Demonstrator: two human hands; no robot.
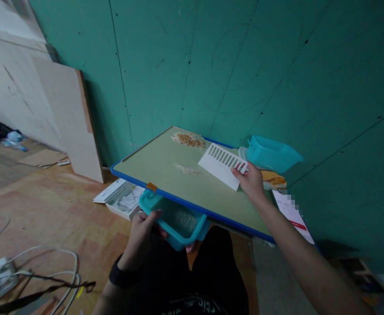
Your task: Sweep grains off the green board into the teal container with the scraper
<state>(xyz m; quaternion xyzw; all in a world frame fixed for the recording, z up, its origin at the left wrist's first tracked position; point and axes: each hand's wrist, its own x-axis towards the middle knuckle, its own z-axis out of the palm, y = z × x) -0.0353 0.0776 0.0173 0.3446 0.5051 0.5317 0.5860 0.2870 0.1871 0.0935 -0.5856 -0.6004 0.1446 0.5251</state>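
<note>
The left hand grips the tub at the table's near edge. The right hand pinches the card; beans lie by the far edge.

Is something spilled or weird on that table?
Yes: pale grains lie loose on the tabletop, and tan bits sit in a pile nearer the wall. They look odd lying outside the blue tub in the left hand, but I can't tell whether they spilled.

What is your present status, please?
Left hand gripping turquoise container. Right hand holding white slotted sheet over board. Pale pile on board; blue edge between it and container.
</note>
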